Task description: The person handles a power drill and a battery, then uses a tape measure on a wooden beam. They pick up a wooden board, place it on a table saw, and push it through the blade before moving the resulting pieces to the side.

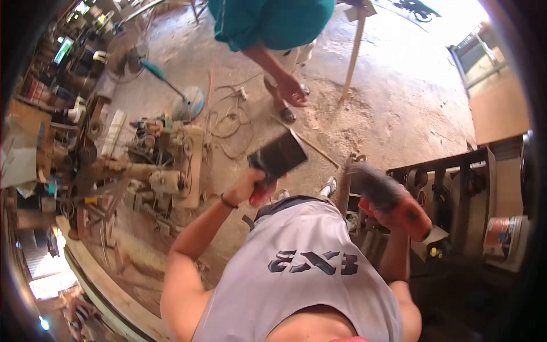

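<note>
My left hand [249, 187] is closed around the lower end of a dark rectangular block [279, 155] with a pale edge. A red part shows below the block, beside my fingers. My right hand [393, 215] grips an orange and black power tool [414, 218], its dark front end [373, 185] smeared by motion. The exact kind of tool cannot be made out. Both things are held up in front of my body, apart from each other.
Ahead stands a person in teal clothing [273, 23], one hand [292, 91] hanging down. Cables [231, 117] and sawdust [345, 122] lie on the floor. Machinery [162, 179] and a standing fan [188, 102] are to the left. A wooden shelf [484, 165] and a bucket [504, 236] stand right.
</note>
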Tool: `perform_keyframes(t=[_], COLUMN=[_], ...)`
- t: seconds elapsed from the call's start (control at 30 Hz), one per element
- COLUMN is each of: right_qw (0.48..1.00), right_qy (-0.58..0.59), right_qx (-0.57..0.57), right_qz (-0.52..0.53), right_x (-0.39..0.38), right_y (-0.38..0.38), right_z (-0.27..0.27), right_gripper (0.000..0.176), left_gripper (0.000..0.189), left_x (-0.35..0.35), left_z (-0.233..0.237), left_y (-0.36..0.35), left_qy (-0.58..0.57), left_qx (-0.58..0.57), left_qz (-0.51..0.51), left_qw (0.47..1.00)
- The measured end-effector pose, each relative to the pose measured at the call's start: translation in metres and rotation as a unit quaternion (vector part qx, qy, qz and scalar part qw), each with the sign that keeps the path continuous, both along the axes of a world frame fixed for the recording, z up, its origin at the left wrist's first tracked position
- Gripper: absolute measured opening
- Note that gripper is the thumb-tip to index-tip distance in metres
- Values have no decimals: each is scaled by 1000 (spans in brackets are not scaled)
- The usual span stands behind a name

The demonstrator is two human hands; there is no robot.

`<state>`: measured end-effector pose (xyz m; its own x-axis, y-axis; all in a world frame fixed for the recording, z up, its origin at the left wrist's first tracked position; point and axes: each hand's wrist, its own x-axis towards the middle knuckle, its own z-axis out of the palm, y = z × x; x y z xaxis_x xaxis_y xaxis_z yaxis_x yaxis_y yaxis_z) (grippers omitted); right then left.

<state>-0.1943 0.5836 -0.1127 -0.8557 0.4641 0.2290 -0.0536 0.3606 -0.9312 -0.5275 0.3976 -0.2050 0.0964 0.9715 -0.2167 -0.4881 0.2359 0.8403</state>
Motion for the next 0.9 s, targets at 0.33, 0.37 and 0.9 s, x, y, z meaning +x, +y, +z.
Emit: perform_keyframes(t=[0.33,0.37,0.9], right_qw=[918,920,899], right_qy=[348,338,346], right_qx=[-184,-191,-250], right_qz=[-44,-57,-100], right_x=[-13,-7,-7], right_y=[-18,-19,-27], right_z=[-36,-40,-52], right_gripper=[56,57,63], left_gripper=[80,78,62], left_x=[29,28,33], left_z=[-7,-8,-8], left_y=[63,65,56], left_qy=[14,9,-38], left_qx=[157,161,121], left_qz=[219,217,170], left_qw=[963,963,977])
